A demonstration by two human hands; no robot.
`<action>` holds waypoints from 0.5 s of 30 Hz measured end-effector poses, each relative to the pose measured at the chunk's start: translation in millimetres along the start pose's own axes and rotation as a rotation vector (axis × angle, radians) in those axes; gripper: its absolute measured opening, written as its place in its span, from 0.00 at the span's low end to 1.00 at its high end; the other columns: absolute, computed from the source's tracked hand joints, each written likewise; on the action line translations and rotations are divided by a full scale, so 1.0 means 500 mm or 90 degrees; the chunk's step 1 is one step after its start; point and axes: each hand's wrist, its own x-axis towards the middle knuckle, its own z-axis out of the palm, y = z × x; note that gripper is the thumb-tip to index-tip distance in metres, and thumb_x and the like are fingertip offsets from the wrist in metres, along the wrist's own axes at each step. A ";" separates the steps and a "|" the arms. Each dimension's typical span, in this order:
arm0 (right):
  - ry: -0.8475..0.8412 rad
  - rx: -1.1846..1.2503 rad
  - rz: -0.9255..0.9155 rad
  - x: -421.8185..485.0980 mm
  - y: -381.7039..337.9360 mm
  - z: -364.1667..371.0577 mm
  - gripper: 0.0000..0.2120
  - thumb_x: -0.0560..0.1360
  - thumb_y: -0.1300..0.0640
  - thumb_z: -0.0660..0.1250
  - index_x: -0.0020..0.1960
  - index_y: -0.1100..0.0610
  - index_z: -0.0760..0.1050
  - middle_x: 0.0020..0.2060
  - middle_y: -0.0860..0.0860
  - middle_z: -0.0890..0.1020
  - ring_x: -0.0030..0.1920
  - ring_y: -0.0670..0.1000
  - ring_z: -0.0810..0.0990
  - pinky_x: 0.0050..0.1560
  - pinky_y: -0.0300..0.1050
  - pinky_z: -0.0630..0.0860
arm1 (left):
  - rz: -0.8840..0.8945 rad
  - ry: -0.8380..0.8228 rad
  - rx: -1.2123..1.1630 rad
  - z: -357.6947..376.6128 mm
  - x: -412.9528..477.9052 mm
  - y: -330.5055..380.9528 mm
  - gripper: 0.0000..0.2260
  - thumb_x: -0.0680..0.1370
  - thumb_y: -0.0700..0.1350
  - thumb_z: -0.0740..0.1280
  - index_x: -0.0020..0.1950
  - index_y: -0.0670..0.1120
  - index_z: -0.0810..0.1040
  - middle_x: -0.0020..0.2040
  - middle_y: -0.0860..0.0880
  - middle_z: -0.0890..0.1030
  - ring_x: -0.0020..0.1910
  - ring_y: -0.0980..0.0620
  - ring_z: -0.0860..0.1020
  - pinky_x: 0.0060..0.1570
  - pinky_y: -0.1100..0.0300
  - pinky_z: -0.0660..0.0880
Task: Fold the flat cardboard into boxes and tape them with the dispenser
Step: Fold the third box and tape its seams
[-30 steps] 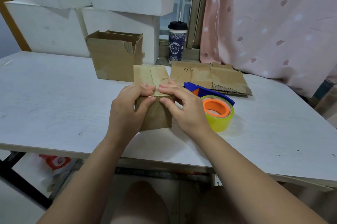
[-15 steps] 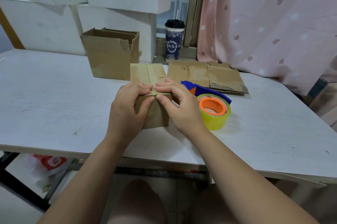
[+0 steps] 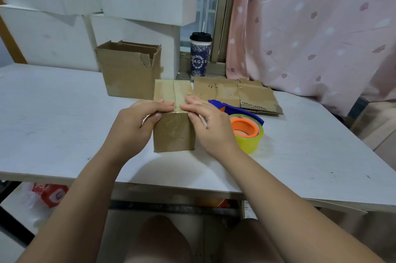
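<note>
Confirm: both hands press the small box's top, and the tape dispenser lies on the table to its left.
Not quite. The head view shows the tape dispenser on the table right of the small box. Left hand and right hand do press its top.

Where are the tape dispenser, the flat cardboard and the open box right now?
tape dispenser [image 3: 244, 128]: head view, on the orange hub inside the roll.
flat cardboard [image 3: 227, 93]: head view, on its middle panel.
open box [image 3: 128, 76]: head view, on the front wall.
</note>
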 end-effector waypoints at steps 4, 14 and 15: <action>0.002 -0.105 0.041 -0.028 -0.038 0.031 0.17 0.73 0.48 0.69 0.62 0.46 0.74 0.73 0.49 0.61 0.70 0.52 0.63 0.67 0.47 0.65 | -0.033 0.045 -0.024 -0.005 -0.009 0.026 0.10 0.78 0.51 0.63 0.56 0.67 0.74 0.46 0.71 0.78 0.53 0.67 0.75 0.50 0.78 0.66; 0.038 -0.125 -0.004 -0.059 -0.059 0.065 0.28 0.65 0.41 0.74 0.54 0.55 0.67 0.69 0.50 0.62 0.65 0.45 0.62 0.56 0.38 0.66 | -0.261 0.219 -0.017 -0.042 0.077 -0.009 0.15 0.78 0.53 0.64 0.64 0.53 0.75 0.63 0.57 0.76 0.62 0.56 0.72 0.58 0.65 0.67; 0.031 -0.107 -0.003 -0.058 -0.057 0.066 0.26 0.65 0.43 0.74 0.53 0.53 0.65 0.70 0.50 0.62 0.67 0.46 0.61 0.60 0.39 0.65 | -0.297 0.212 -0.042 -0.047 0.088 -0.020 0.11 0.78 0.52 0.65 0.59 0.54 0.78 0.63 0.56 0.77 0.61 0.54 0.73 0.60 0.60 0.69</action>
